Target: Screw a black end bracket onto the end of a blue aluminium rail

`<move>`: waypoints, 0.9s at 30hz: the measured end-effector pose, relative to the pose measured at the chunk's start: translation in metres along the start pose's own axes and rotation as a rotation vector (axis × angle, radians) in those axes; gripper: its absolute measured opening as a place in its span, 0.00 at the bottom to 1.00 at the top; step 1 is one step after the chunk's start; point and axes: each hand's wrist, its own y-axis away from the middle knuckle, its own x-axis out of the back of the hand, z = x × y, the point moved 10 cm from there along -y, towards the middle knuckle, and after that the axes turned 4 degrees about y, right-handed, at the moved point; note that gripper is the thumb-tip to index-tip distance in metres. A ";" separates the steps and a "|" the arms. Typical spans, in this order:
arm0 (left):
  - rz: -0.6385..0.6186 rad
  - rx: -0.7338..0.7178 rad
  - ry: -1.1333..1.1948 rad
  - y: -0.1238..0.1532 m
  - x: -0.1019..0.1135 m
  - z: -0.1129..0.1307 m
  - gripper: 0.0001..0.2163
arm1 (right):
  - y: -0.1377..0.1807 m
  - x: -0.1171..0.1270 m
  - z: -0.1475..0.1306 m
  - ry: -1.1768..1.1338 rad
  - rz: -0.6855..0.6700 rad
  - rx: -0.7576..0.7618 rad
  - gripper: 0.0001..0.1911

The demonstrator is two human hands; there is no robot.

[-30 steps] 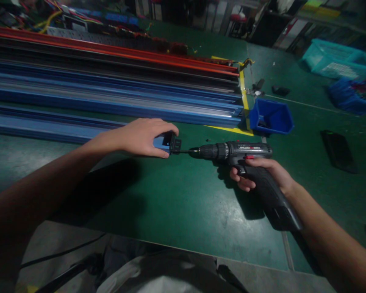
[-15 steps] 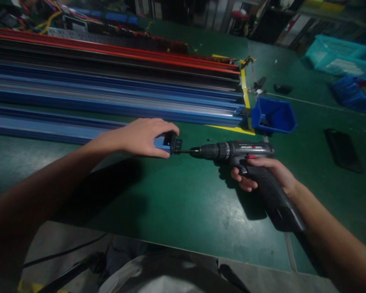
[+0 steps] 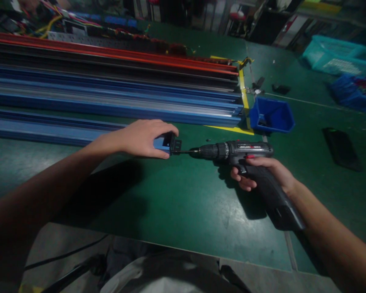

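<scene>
My left hand (image 3: 143, 137) is closed around the right end of a long blue metal profile (image 3: 49, 128) lying on the green table. A black end bracket (image 3: 176, 145) sits at that end, between my thumb and fingers. My right hand (image 3: 271, 173) grips a black cordless drill (image 3: 242, 150) by its handle, with a finger at the trigger. The drill points left, and its long thin bit (image 3: 184, 151) reaches the lower part of the bracket. Whether a screw is at the bit's tip is too small to tell.
Behind lie several blue, black and red profiles (image 3: 116, 91), ending near yellow tape (image 3: 245, 97). A blue bin (image 3: 273, 116) stands right of them. Farther right are a dark phone-like slab (image 3: 341, 148) and a turquoise basket (image 3: 341, 57). Wiring (image 3: 51, 24) lies at the back left.
The view has shifted very slightly. Both hands, the drill and the blue profile keep the same positions relative to each other.
</scene>
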 end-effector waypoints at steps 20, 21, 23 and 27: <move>0.006 0.001 -0.003 0.000 0.000 0.001 0.33 | 0.000 0.003 0.000 0.039 0.000 -0.002 0.17; 0.006 0.004 -0.002 0.000 0.000 0.001 0.33 | 0.000 0.002 0.000 0.034 -0.001 -0.004 0.17; 0.007 0.011 0.002 0.000 0.000 0.000 0.33 | 0.000 0.001 0.001 0.019 0.004 -0.010 0.16; 0.007 0.019 0.000 -0.001 0.000 -0.001 0.33 | 0.000 -0.002 0.000 -0.023 0.021 -0.007 0.17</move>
